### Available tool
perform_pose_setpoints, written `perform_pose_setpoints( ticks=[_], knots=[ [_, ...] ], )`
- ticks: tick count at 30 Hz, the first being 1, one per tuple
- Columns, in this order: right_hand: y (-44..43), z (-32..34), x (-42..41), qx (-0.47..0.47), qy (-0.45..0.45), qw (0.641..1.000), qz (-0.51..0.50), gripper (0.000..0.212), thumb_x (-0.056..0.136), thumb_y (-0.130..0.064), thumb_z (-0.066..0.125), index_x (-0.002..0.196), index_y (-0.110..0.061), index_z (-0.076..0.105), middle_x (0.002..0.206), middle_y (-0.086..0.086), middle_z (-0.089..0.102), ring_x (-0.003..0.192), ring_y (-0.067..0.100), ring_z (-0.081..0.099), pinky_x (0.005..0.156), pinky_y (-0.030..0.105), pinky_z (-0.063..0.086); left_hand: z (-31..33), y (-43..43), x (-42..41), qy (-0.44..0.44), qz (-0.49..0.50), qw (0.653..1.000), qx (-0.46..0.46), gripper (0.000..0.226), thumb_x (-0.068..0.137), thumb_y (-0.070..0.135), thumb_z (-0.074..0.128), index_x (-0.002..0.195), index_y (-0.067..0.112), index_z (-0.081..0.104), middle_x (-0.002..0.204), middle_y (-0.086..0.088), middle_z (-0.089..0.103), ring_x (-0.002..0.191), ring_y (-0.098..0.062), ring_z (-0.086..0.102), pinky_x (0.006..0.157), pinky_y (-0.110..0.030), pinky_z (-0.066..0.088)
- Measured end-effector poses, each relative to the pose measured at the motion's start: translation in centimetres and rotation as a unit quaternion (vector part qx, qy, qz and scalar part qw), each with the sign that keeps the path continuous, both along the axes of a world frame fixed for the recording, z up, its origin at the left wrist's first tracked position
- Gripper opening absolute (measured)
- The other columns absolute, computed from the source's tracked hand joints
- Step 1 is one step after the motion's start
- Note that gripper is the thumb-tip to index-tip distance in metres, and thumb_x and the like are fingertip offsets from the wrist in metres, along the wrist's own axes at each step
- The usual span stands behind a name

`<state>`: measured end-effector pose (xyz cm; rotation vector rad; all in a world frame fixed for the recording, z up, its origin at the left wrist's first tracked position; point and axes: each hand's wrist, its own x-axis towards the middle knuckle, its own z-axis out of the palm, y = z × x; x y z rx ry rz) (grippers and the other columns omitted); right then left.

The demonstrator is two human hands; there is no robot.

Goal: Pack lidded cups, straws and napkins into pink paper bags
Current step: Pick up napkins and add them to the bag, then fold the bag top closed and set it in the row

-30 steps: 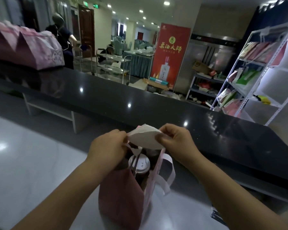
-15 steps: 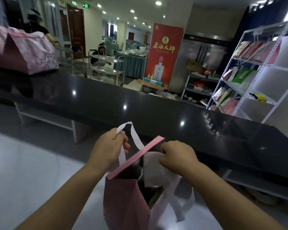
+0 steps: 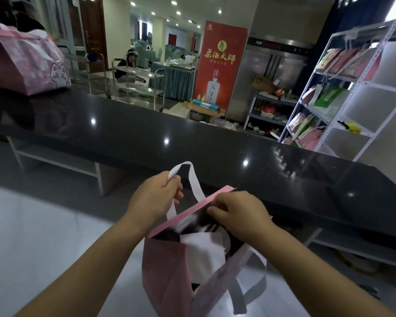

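A pink paper bag (image 3: 165, 268) stands open on the pale counter in front of me. My left hand (image 3: 157, 199) grips its far white handle (image 3: 193, 179) and holds it up. My right hand (image 3: 240, 212) rests over the bag's mouth with its fingers curled at the far rim; I cannot tell if it holds anything. A white napkin (image 3: 204, 250) lies inside the bag, over a lidded cup that shows only as a pale blur (image 3: 190, 223). The near handle (image 3: 249, 284) hangs down outside the bag. No straw is distinguishable.
A raised black counter (image 3: 192, 143) runs across just behind the bag. Another pink bag with a cat print (image 3: 25, 62) sits on it at far left. A white shelf rack (image 3: 343, 92) with more bags stands at right. A person crouches by trolleys (image 3: 137, 83) in the background.
The napkin has gone from above the bag down into it. My left hand took the far handle and lifted it; my right hand let go of the napkin and stays at the mouth.
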<state>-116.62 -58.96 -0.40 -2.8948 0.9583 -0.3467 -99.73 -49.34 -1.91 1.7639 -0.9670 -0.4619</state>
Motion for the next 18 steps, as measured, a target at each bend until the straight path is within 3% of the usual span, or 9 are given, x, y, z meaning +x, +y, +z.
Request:
perform_pose_setpoints(
  ticks=[3, 5, 7, 9, 11, 15, 18],
  knots=[
    [-1.5, 0.3, -2.2, 0.046, -0.089, 0.995, -0.007, 0.012, 0.085, -0.034, 0.061, 0.074, -0.033, 0.064, 0.064, -0.017, 0.056, 0.059, -0.002, 0.052, 0.052, 0.015, 0.032, -0.4, 0.5, -0.3, -0.045, -0.026, 0.998, 0.030, 0.026, 0.091, 0.037, 0.043, 0.075, 0.028, 0.061, 0.068, 0.011, 0.066, 0.065, -0.005, 0.062, 0.072, -0.039, 0.052],
    [-2.7, 0.2, -3.7, 0.049, -0.124, 0.991, 0.009, 0.008, 0.081, -0.034, 0.066, 0.079, -0.039, 0.060, 0.076, -0.019, 0.057, 0.075, -0.004, 0.051, 0.062, 0.018, 0.037, -0.5, 1.0, -0.5, -0.102, -0.051, 0.991, 0.067, 0.017, 0.089, 0.039, 0.045, 0.080, 0.031, 0.058, 0.074, 0.012, 0.064, 0.070, -0.004, 0.059, 0.069, -0.035, 0.050],
    [-3.8, 0.1, -4.8, 0.075, -0.113, 0.990, 0.040, 0.032, 0.073, -0.041, 0.073, 0.102, -0.037, 0.059, 0.100, -0.024, 0.053, 0.096, -0.003, 0.043, 0.079, 0.021, 0.040, -0.4, 1.7, -1.0, -0.148, -0.086, 0.980, 0.104, 0.013, 0.083, 0.044, 0.052, 0.094, 0.036, 0.054, 0.088, 0.016, 0.061, 0.078, -0.003, 0.056, 0.067, -0.031, 0.047],
    [-4.6, -0.1, -5.8, 0.121, -0.059, 0.989, 0.062, 0.080, 0.060, -0.060, 0.074, 0.130, -0.040, 0.040, 0.127, -0.026, 0.039, 0.120, 0.000, 0.031, 0.101, 0.029, 0.033, -0.6, 2.4, -1.9, -0.176, -0.126, 0.969, 0.118, 0.051, 0.073, 0.057, 0.057, 0.119, 0.038, 0.044, 0.106, 0.020, 0.055, 0.095, -0.004, 0.055, 0.073, -0.025, 0.044],
    [-4.9, -0.5, -6.2, 0.145, 0.012, 0.986, 0.078, 0.111, 0.049, -0.076, 0.069, 0.141, -0.049, 0.014, 0.147, -0.023, 0.018, 0.136, 0.003, 0.011, 0.113, 0.037, 0.019, -0.8, 3.1, -3.2, -0.241, -0.153, 0.951, 0.117, 0.082, 0.066, 0.065, 0.057, 0.136, 0.036, 0.026, 0.125, 0.018, 0.048, 0.110, -0.007, 0.047, 0.083, -0.023, 0.037],
    [-5.1, -1.1, -5.8, 0.106, 0.147, 0.978, 0.107, 0.122, 0.049, -0.073, 0.070, 0.134, -0.060, -0.016, 0.145, -0.037, -0.017, 0.136, -0.001, -0.014, 0.113, 0.043, 0.005, -1.0, 4.2, -5.3, -0.359, -0.174, 0.911, 0.103, 0.104, 0.059, 0.072, 0.055, 0.141, 0.038, 0.003, 0.138, 0.016, 0.030, 0.119, -0.007, 0.030, 0.096, -0.023, 0.022],
    [-5.0, -0.8, -5.0, 0.063, 0.183, 0.974, 0.120, 0.128, 0.050, -0.060, 0.078, 0.133, -0.060, -0.020, 0.148, -0.031, -0.020, 0.140, 0.010, -0.008, 0.113, 0.044, 0.010, -1.3, 5.0, -6.0, -0.389, -0.191, 0.895, 0.106, 0.115, 0.053, 0.081, 0.050, 0.143, 0.037, -0.006, 0.150, 0.011, 0.014, 0.132, -0.009, 0.017, 0.113, -0.037, 0.009]
  ],
)
